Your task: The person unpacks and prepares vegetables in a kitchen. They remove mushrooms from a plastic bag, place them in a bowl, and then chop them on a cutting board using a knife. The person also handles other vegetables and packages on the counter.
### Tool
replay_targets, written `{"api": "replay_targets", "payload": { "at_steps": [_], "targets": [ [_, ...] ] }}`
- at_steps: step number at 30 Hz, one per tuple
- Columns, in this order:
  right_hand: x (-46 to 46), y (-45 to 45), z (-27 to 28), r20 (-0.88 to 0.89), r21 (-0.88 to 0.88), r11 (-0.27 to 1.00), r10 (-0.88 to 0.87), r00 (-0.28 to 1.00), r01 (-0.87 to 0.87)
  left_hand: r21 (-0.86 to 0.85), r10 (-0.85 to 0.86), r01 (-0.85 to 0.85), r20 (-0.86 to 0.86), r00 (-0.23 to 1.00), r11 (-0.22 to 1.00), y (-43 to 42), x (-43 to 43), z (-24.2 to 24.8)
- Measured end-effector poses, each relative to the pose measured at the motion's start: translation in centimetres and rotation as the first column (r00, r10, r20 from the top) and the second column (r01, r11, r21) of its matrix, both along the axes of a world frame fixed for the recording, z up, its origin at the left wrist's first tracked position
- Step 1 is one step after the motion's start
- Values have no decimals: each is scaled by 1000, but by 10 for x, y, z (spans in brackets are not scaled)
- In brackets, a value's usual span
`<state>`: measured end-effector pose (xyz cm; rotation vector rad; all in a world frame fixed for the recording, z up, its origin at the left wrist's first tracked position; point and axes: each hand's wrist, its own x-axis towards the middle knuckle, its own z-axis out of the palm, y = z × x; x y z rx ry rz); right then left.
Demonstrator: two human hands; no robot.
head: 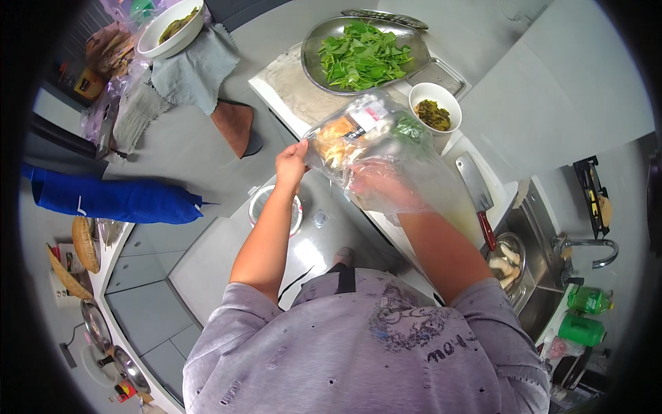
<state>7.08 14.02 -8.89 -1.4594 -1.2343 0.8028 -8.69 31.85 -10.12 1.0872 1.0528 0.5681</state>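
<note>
My left hand (290, 164) pinches the left edge of a clear plastic bag (439, 165). Through the film I see a labelled pack of pale and yellowish food (336, 137), perhaps mushrooms, with some dark green leaves (409, 127) beside it. My right hand (375, 178) is inside the bag, blurred by the plastic; whether its fingers grip anything is hidden. Beyond the bag, a metal pan (314, 64) holds loose green leaves (362, 54). Close to the bag's far right side stands a white bowl (455, 98) of dark chopped greens (433, 115).
A cleaver (473, 181) with a red-brown handle lies on the white cutting board (457, 147) to the right. Past it, the sink (543, 300) holds a metal bowl (521, 246) of pale pieces. Another white bowl (194, 33) stands at upper left; a bucket (253, 207) is on the floor.
</note>
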Motion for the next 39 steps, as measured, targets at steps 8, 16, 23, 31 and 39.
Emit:
{"api": "replay_targets", "payload": {
  "at_steps": [8, 16, 23, 31, 39],
  "targets": [
    [5, -6, -37, 352, 20, 983, -178, 919, 183, 79, 19, -27, 93, 995, 997, -18, -9, -8],
    [15, -10, 14, 260, -204, 959, -140, 956, 196, 212, 166, -187, 110, 980, 959, -14, -5, -25],
    [63, -47, 61, 530, -121, 992, 82, 844, -20, 221, 281, -297, 103, 954, 929, 24, 6, -36],
    [133, -98, 95, 136, -459, 878, 223, 965, -138, 461, 297, -271, 17, 955, 845, 71, 50, -4],
    [154, -244, 125, -130, -584, 811, -66, 989, -23, 251, 245, -251, 53, 968, 935, 87, 33, -1]
  ]
}}
